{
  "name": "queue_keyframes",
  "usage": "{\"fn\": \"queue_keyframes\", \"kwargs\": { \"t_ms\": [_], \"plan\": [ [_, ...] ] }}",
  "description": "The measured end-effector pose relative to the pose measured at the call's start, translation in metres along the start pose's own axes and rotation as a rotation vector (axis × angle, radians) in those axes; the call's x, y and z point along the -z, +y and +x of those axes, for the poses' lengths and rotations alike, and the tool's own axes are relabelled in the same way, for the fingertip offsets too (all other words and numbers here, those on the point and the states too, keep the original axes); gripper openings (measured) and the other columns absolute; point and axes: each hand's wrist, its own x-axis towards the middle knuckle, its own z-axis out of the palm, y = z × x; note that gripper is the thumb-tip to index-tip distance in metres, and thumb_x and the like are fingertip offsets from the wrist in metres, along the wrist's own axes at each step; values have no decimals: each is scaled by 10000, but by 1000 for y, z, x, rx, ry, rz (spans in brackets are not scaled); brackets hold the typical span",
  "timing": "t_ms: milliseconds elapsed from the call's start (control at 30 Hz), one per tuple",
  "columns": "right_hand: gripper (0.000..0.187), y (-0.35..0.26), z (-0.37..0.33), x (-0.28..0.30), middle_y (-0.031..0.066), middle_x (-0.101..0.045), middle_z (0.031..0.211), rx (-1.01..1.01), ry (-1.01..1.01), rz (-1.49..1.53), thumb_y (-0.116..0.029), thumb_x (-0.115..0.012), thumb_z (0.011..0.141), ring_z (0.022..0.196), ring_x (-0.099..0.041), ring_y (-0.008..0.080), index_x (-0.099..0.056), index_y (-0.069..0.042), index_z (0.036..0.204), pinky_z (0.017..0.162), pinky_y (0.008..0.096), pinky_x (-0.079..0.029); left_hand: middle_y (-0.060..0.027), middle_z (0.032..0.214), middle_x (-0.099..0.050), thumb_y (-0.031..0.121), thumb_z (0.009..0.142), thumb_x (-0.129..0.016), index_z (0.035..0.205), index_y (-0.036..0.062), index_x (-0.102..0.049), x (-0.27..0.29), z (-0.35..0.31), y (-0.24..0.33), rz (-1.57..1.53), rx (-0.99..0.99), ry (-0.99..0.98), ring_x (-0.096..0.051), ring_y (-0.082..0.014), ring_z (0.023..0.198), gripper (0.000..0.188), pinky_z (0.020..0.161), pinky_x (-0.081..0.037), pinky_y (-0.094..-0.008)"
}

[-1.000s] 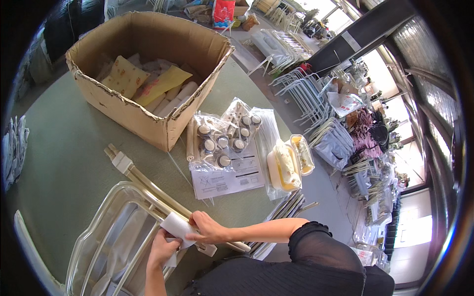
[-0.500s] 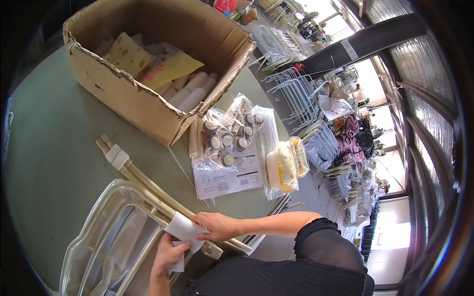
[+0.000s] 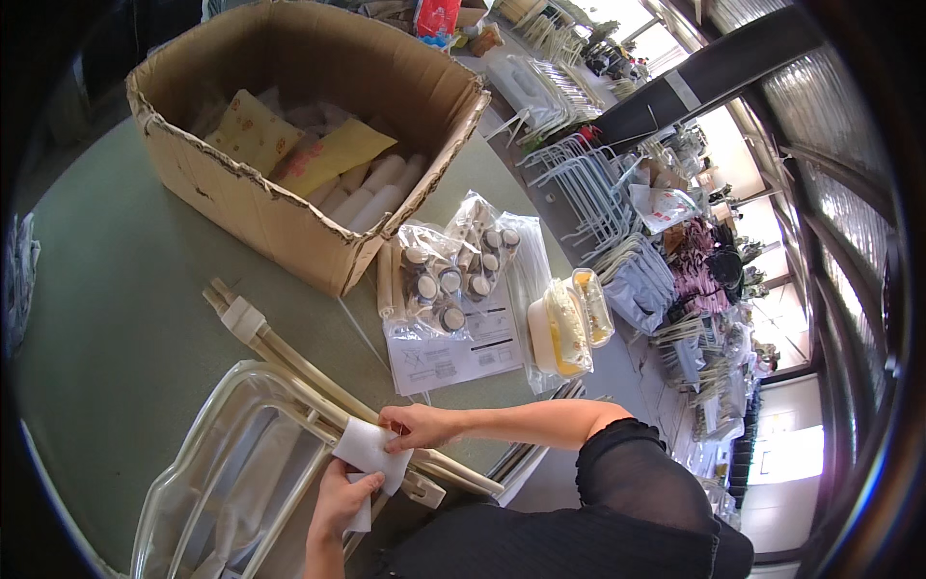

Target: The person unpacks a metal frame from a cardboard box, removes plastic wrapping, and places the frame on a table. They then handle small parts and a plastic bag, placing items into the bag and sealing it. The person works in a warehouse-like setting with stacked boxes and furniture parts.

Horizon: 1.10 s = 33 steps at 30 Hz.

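Greenish bench (image 3: 116,289) lies before us. Our left hand (image 3: 342,496) and right hand (image 3: 420,427) both pinch white sheet (image 3: 365,449), which lies over cream tubes (image 3: 307,371). We think: if one pinch loosens, sheet could slip or unfold.

Left hand (image 3: 341,500): fingers partly behind white sheet (image 3: 367,450)
Frame (image 3: 289,513): bottom cut off
Paper (image 3: 453,363): print too small to read
Box (image 3: 241,214): floor hidden

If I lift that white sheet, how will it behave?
Probably floppy: the white sheet bends across the pale frame. Likely light, since it looks thin. It may slip loose if released: the left hand and right hand both pinch it.
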Motion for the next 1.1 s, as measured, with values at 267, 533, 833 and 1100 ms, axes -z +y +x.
{"fn": "queue_keyframes", "kwargs": {
  "t_ms": [267, 533, 833, 1100],
  "plan": [
    [572, -18, -17, -37, 203, -535, 1026, 238, 425, -591, -334, -537, 881, 936, -546, 359, -365, 29, 1288, 808, 427, -488, -97, 889, -641, 93, 719, -755, 1070, -33, -564, 0, -3, -3, 139, -139, 116, -616, -175, 783, 419, 713, -503, -309],
    [601, -33, -20, -36, 214, -528, 1147, -26, 285, -535, -393, -439, 927, 1102, -517, 353, -329, 23, 1347, 902, 449, -446, -159, 1002, -655, 116, 720, -744, 1156, -48, -511, -42, -28, 5, 620, -345, 524, -642, -240, 918, 521, 804, -497, -347],
    [662, 1, 26, -59, 188, -291, 1462, 356, 453, -214, -370, -431, 929, 1345, -302, 318, -157, -104, 1470, 1089, 441, -249, -158, 906, -674, 226, 725, -743, 1104, -37, -575, -20, -15, -2, 676, -247, 407, -659, -271, 825, 492, 739, -498, -369],
    [647, -5, 5, -53, 203, -403, 1365, 357, 727, -134, -357, -489, 926, 1266, -366, 354, -243, -33, 1429, 1071, 434, -260, -101, 899, -645, 57, 723, -665, 1078, -19, -582, -11, -39, 4, 632, -183, 375, -620, -167, 751, 372, 682, -499, -284]
  ]
}}
